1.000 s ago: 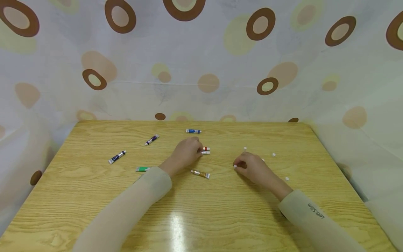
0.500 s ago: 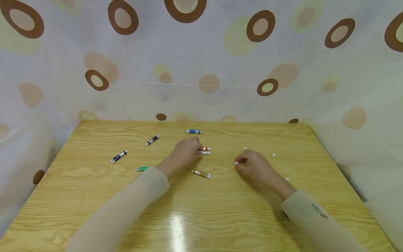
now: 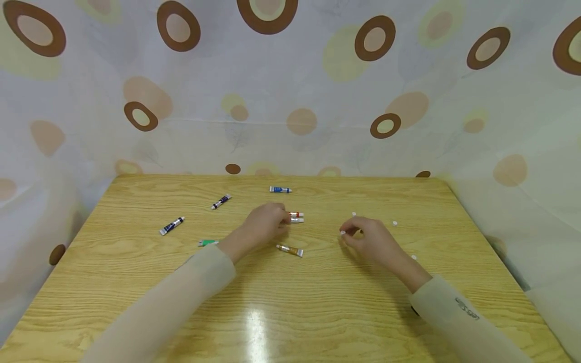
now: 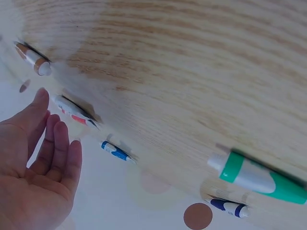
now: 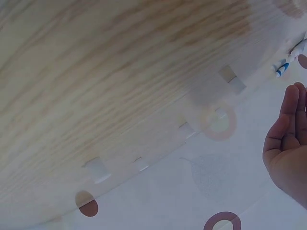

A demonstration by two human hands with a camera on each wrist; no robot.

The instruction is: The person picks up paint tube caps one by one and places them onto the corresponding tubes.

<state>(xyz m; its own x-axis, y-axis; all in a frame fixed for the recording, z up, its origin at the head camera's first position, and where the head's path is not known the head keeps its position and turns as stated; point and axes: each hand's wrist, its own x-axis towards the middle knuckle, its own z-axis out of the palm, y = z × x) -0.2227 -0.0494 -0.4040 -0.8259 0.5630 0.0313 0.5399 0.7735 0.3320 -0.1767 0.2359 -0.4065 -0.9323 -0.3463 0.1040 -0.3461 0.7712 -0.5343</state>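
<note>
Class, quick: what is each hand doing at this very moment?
Left hand: open, fingers straight beside the small red-and-white paint tube.
Right hand: pinches a tiny white cap.

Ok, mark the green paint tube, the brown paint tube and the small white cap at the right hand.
green paint tube [image 4: 259, 178]: left wrist view, middle of its body.
brown paint tube [image 3: 289, 249]: head view, middle of its body.
small white cap [image 3: 342, 233]: head view, its visible face.

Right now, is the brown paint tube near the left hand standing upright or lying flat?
Lying flat. In the head view the brown paint tube rests lengthwise on the wooden table, just in front of the left hand, untouched.
</note>
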